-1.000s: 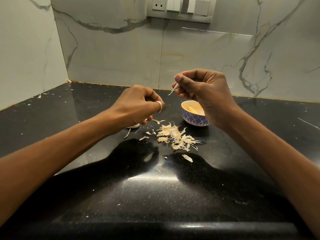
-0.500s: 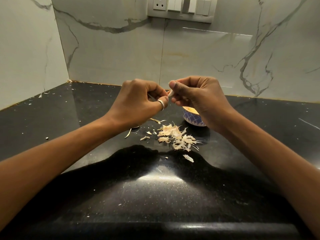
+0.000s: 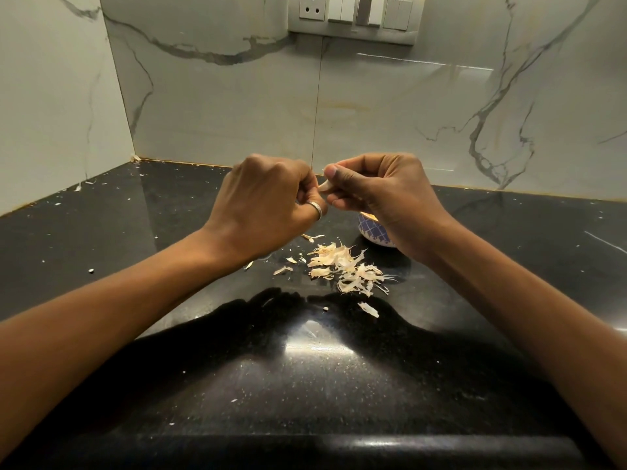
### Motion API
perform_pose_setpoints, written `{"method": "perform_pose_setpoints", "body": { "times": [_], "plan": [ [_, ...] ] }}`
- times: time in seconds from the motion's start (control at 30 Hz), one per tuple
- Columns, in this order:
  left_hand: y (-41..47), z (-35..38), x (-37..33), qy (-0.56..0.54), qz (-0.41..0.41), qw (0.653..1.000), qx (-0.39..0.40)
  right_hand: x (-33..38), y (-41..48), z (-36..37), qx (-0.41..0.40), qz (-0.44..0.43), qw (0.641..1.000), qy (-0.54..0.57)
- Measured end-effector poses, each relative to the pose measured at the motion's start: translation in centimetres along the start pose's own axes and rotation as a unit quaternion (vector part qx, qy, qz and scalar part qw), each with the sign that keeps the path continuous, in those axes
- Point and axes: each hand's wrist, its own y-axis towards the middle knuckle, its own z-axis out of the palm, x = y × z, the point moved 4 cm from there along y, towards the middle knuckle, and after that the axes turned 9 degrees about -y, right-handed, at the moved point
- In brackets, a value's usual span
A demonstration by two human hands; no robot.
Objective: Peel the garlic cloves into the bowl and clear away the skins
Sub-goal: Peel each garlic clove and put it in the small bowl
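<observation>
Right hand [image 3: 383, 195] pinches the garlic clove [image 3: 326, 187] above the bowl [image 3: 371, 230], pale tip pointing left, straight at the left hand [image 3: 264, 205]. Left fingers [image 3: 307, 184] curl tight against that tip; gripping skin or not, I can't tell. Skins [image 3: 342, 269] lie heaped on the surface [image 3: 169, 232] below.

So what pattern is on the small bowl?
Blue with a white diamond lattice on the bowl, head view.

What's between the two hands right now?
A garlic clove, pinched in the right hand, its tip pointing at the left hand; head view.
</observation>
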Motion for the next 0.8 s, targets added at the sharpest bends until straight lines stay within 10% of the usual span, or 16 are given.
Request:
{"method": "perform_pose_setpoints", "body": {
  "times": [0.37, 0.8],
  "plan": [
    [0.1, 0.4, 0.7, -0.138, -0.132, 0.981, 0.036, 0.1, 0.0, 0.1, 0.008, 0.018, 0.999, 0.032],
    [-0.4, 1.8, 1.5, -0.494, -0.41, 0.764, 0.068, 0.2, 0.1, 0.0, 0.021, 0.036, 0.994, 0.1]
  ]
}}
